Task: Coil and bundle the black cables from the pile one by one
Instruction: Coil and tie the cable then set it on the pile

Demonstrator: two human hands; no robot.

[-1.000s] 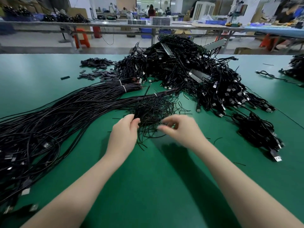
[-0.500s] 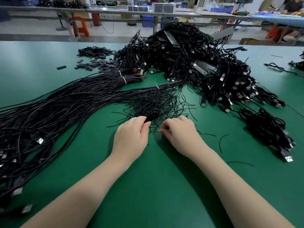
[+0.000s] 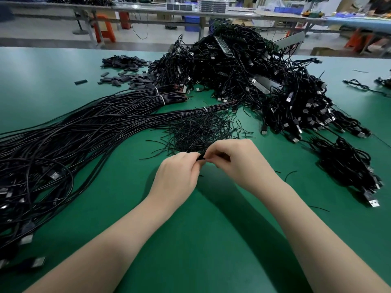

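Observation:
A heap of thin black twist ties [image 3: 201,130] lies on the green table [image 3: 211,240] just beyond my hands. My left hand [image 3: 176,176] and my right hand [image 3: 241,161] meet fingertip to fingertip and both pinch a small dark bunch of ties [image 3: 202,157] at the heap's near edge. Long straight black cables [image 3: 74,140], tied with white bands at their far ends, fan out to the left. A big tangled pile of black USB cables [image 3: 264,81] rises behind. Coiled cable bundles [image 3: 349,166] lie at the right.
Small flat black pieces [image 3: 127,68] are scattered at the back left. A few loose ties [image 3: 289,175] lie right of my hands. Another cable [image 3: 359,85] lies at the far right edge. Workbenches and orange stools stand beyond the table.
Both hands drew together in front of the tie heap; my right hand moved left to meet the left, and both now pinch a small bunch of ties.

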